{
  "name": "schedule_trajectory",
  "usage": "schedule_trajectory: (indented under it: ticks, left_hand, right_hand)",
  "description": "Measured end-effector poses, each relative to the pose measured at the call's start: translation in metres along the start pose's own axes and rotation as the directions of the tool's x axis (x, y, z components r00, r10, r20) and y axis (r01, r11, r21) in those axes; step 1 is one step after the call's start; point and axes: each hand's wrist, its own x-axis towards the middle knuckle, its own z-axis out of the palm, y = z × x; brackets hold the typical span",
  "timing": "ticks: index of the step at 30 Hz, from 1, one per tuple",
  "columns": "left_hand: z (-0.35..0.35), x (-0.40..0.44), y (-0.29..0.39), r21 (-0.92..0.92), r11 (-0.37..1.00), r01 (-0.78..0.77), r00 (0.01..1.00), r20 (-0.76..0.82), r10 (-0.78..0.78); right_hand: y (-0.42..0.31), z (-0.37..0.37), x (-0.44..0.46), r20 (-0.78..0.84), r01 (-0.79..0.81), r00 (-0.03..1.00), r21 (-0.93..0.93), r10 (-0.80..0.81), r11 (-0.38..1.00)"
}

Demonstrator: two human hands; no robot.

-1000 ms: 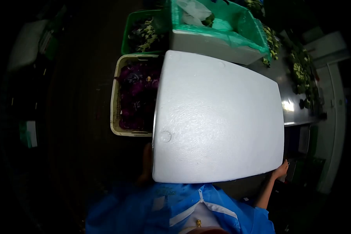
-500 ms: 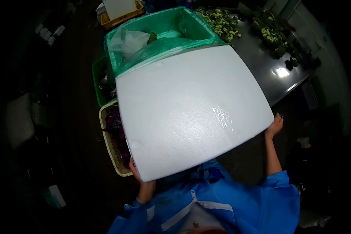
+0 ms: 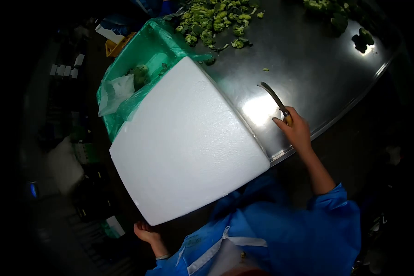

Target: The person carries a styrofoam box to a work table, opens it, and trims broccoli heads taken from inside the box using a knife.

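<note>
A large white foam box (image 3: 188, 147) lies tilted between the green-lined box and the metal table, one long side along the table's edge. My left hand (image 3: 146, 232) is at its lower left corner, fingers curled against the underside and partly hidden. Over the metal table, my right hand (image 3: 297, 131) is closed around the handle of a curved knife (image 3: 273, 95), whose blade points up and to the left. The right hand is apart from the foam box.
A box lined with green plastic (image 3: 117, 83) holds a clear bag (image 3: 117, 94) and a leafy vegetable (image 3: 139, 76). Green florets (image 3: 211, 18) are heaped on the metal table (image 3: 299, 60); darker leafy pieces (image 3: 338, 20) lie farther right. A yellow crate (image 3: 117, 46) stands behind.
The view has turned toward the metal table. My right hand has let go of the foam box and now has the curved knife. The purple vegetables' crate is out of sight.
</note>
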Motion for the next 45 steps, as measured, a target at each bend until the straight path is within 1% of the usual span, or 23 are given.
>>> schedule_trajectory:
  ticks: [1, 2, 3, 4, 5, 6, 7, 10, 11, 12, 13, 16, 19, 22, 26, 29, 31, 34, 35, 36, 40, 41, 45]
  left_hand:
    - [0.063, -0.033, 0.030, 0.434, 0.899, -0.061, 0.888, -0.389, 0.248]
    - [0.092, -0.046, 0.040, 0.568, 0.815, -0.113, 0.906, -0.278, 0.319]
    - [0.100, -0.043, 0.029, 0.547, 0.821, -0.160, 0.937, -0.178, 0.301]
    - [0.106, -0.037, 0.012, 0.519, 0.830, -0.202, 0.957, -0.076, 0.281]
    - [0.128, -0.046, 0.000, 0.801, 0.550, -0.237, 0.944, 0.055, 0.326]
    - [0.155, -0.060, -0.015, 0.950, 0.181, -0.253, 0.930, 0.187, 0.318]
    - [0.179, -0.076, -0.020, 0.922, 0.111, -0.370, 0.865, 0.298, 0.403]
    - [0.162, -0.065, -0.030, 0.818, 0.423, -0.390, 0.894, 0.227, 0.386]
    - [0.154, -0.060, -0.028, 0.840, 0.351, -0.414, 0.881, 0.272, 0.388]
    - [0.156, -0.062, -0.024, 0.853, 0.335, -0.401, 0.886, 0.267, 0.379]
    - [0.160, -0.065, -0.023, 0.862, 0.324, -0.390, 0.890, 0.263, 0.371]
    - [0.159, -0.064, -0.024, 0.858, 0.315, -0.405, 0.885, 0.283, 0.369]
    - [0.158, -0.065, -0.022, 0.863, 0.297, -0.408, 0.884, 0.291, 0.366]
    - [0.158, -0.064, -0.024, 0.875, 0.281, -0.393, 0.887, 0.280, 0.368]
    - [0.157, -0.064, -0.025, 0.891, 0.243, -0.384, 0.885, 0.279, 0.373]
    - [0.157, -0.064, -0.028, 0.860, 0.297, -0.415, 0.872, 0.282, 0.400]
    - [0.164, -0.068, -0.024, 0.872, 0.260, -0.414, 0.872, 0.298, 0.389]
    - [0.162, -0.064, -0.026, 0.869, 0.272, -0.414, 0.869, 0.289, 0.402]
    - [0.158, -0.063, -0.029, 0.864, 0.290, -0.411, 0.871, 0.279, 0.405]
    - [0.155, -0.062, -0.027, 0.894, 0.143, -0.424, 0.843, 0.331, 0.424]
    - [0.166, -0.066, -0.025, 0.906, 0.125, -0.405, 0.843, 0.316, 0.435]
    - [0.165, -0.068, -0.026, 0.910, 0.121, -0.397, 0.844, 0.310, 0.437]
    - [0.159, -0.064, -0.031, 0.918, 0.089, -0.386, 0.832, 0.305, 0.463]
  right_hand:
    - [0.003, 0.006, 0.012, 0.002, 0.049, 0.999, 0.070, -0.050, 0.996]
    - [0.003, 0.015, 0.022, -0.004, 0.098, 0.995, 0.140, -0.099, 0.985]
    - [0.011, 0.028, 0.035, -0.014, 0.197, 0.980, 0.233, -0.199, 0.952]
    - [0.008, 0.037, 0.044, 0.005, 0.240, 0.968, 0.281, -0.251, 0.929]
    - [0.008, 0.051, 0.054, 0.047, 0.202, 0.969, 0.403, -0.241, 0.893]
    - [0.002, 0.057, 0.064, 0.128, 0.167, 0.957, 0.494, -0.262, 0.853]
    - [-0.011, 0.056, 0.072, 0.223, 0.088, 0.945, 0.534, -0.240, 0.841]
    - [-0.021, 0.090, 0.098, 0.157, 0.129, 0.942, 0.647, -0.297, 0.751]
    - [-0.030, 0.094, 0.102, 0.195, 0.100, 0.939, 0.636, -0.285, 0.765]
    - [-0.041, 0.091, 0.109, 0.227, 0.077, 0.935, 0.620, -0.273, 0.781]
    - [-0.047, 0.089, 0.116, 0.255, 0.060, 0.931, 0.601, -0.262, 0.797]
    - [-0.054, 0.092, 0.127, 0.229, 0.100, 0.932, 0.582, -0.281, 0.807]
    - [-0.055, 0.087, 0.133, 0.312, 0.030, 0.913, 0.589, -0.262, 0.808]
    - [-0.048, 0.091, 0.139, 0.320, 0.038, 0.902, 0.608, -0.289, 0.793]
    - [-0.054, 0.085, 0.151, 0.375, -0.016, 0.878, 0.644, -0.297, 0.765]
    - [-0.056, 0.082, 0.157, 0.377, -0.009, 0.871, 0.653, -0.314, 0.757]
    - [-0.053, 0.076, 0.159, 0.379, 0.014, 0.858, 0.657, -0.346, 0.754]
    - [-0.050, 0.061, 0.160, 0.479, -0.054, 0.804, 0.649, -0.353, 0.759]
    - [-0.052, 0.058, 0.160, 0.467, -0.034, 0.810, 0.641, -0.354, 0.767]
    - [-0.057, 0.058, 0.159, 0.456, -0.014, 0.815, 0.632, -0.357, 0.775]
    - [-0.053, 0.077, 0.154, 0.423, -0.028, 0.830, 0.683, -0.364, 0.730]
    - [-0.051, 0.071, 0.149, 0.484, -0.105, 0.806, 0.685, -0.342, 0.721]
    - [-0.030, 0.034, 0.129, 0.587, -0.058, 0.719, 0.585, -0.373, 0.809]
